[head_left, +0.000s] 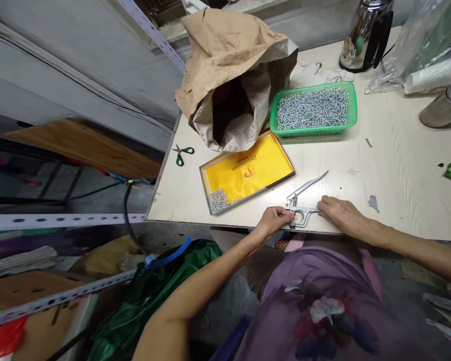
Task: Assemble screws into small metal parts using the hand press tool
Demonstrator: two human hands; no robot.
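Observation:
Grey snap-fastener-type pliers [304, 214] with a small coil spring lie at the front edge of the table, their upper handle spread away from the lower one. My right hand [336, 210] has its fingers closed on the end of the lower handle. At the jaw end, my left hand [277, 219] is pinched; a tiny reddish spot shows by its fingertips, but what it holds is too small to make out. Left of the pliers is a shallow box [231, 201] with a yellow lining and a small heap of silvery metal pieces [218, 199] in one corner.
Behind the box stand an open brown paper sack [229, 55] and a green basket [313, 134] full of small silvery spring-like pieces. Green-handled scissors [180, 155] lie at left. A metal kettle [364, 37], clear plastic bags [423, 55] and a steel flask [441, 108] are at back right.

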